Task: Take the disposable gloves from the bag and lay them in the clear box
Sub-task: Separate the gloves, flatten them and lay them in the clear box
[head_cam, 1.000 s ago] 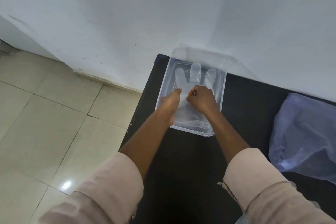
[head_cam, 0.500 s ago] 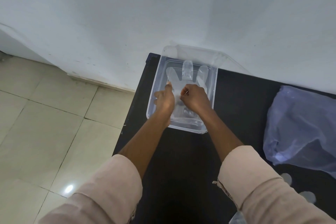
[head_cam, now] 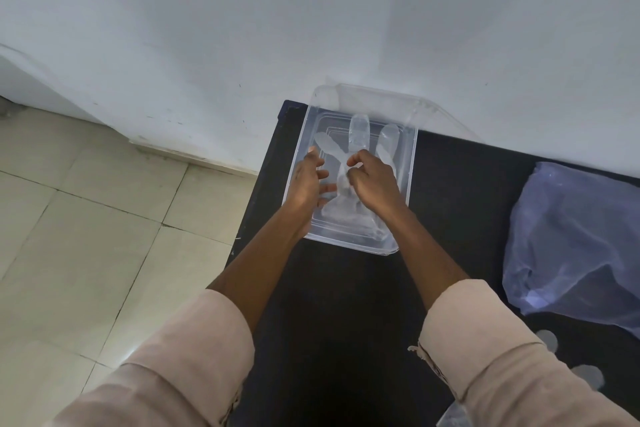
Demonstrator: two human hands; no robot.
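Observation:
A clear plastic box (head_cam: 411,163) stands at the far left corner of the black table (head_cam: 346,295), against the wall. A transparent disposable glove (head_cam: 358,128) lies flat inside it, fingers pointing to the wall. My left hand (head_cam: 306,185) rests in the left side of the box, fingers spread, touching the glove's edge. My right hand (head_cam: 375,182) sits over the glove's palm, fingers curled, thumb and forefinger pinched on the film. The bluish plastic bag (head_cam: 571,239) lies at the right on the table.
The box's clear lid (head_cam: 381,99) leans behind it against the white wall. The table's left edge drops to a tiled floor (head_cam: 86,236). Pale round spots (head_cam: 547,340) show on the table near my right sleeve.
My left hand has slid to the box's left side and spread its fingers. My right hand stays on the glove, which lies flatter.

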